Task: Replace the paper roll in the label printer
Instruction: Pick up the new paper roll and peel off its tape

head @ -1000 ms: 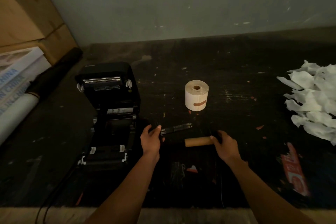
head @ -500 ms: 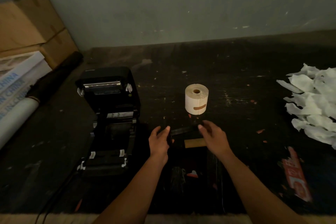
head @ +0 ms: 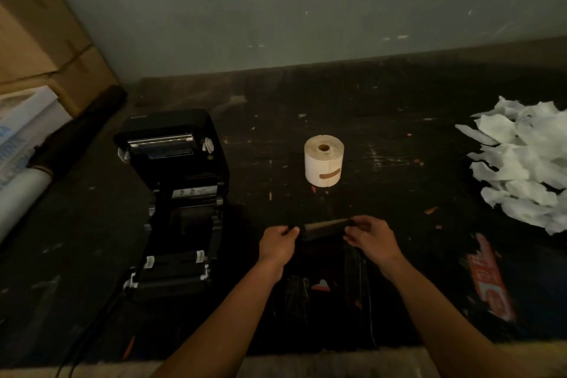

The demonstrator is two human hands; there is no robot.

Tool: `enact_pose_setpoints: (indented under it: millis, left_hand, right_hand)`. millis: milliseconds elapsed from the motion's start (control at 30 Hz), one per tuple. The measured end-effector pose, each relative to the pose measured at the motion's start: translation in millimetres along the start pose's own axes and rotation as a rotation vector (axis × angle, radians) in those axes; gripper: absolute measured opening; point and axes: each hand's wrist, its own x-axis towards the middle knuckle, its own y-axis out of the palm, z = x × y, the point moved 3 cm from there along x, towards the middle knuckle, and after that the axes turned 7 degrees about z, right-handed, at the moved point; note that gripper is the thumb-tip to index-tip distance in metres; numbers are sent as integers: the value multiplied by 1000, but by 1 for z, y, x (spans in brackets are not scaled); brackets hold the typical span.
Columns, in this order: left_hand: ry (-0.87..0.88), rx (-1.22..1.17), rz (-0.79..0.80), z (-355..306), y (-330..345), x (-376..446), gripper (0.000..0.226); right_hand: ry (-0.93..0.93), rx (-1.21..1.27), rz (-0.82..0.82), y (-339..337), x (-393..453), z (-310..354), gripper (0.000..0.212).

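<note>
The black label printer [head: 175,193] sits at the left of the table with its lid swung up and back, and its roll bay shows no roll. A full white label roll [head: 324,161] stands on end in the middle of the table. Nearer me, my left hand [head: 277,244] and my right hand [head: 369,238] each pinch one end of a dark roll spindle [head: 325,226], held level just above the table. The scene is too dim to make out the empty cardboard core under the spindle.
Torn white paper scraps [head: 521,163] are heaped at the right. A red sticker [head: 487,279] lies near the front right edge. Cardboard boxes [head: 46,49] and rolled sheets [head: 27,187] lean at the left. The printer's cable [head: 92,334] runs to the front edge.
My right hand let the brown cardboard core drop onto the table, then moved up and left to grip the free end of the spindle that my left hand holds.
</note>
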Motion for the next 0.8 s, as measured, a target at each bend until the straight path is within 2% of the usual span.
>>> enact_pose_setpoints:
  millis: [100, 200, 333, 467, 700, 800]
  left_hand:
    - [-6, 152, 32, 12, 6, -6, 17]
    - [29, 296, 7, 17, 10, -11, 18]
    - [2, 366, 4, 14, 14, -17, 35]
    - [-22, 415, 40, 9, 16, -18, 43]
    - [-22, 462, 70, 1, 12, -16, 51]
    - [80, 507, 32, -14, 2, -7, 51]
  right_hand:
    - [48, -23, -15, -1, -9, -25, 33]
    - [79, -235, -41, 1, -15, -39, 35]
    - [77, -396, -50, 7, -20, -39, 36]
    - [30, -493, -52, 11, -22, -33, 35]
    - [7, -488, -109, 6, -27, -24, 34]
    - [-79, -450, -199, -5, -28, -5, 36]
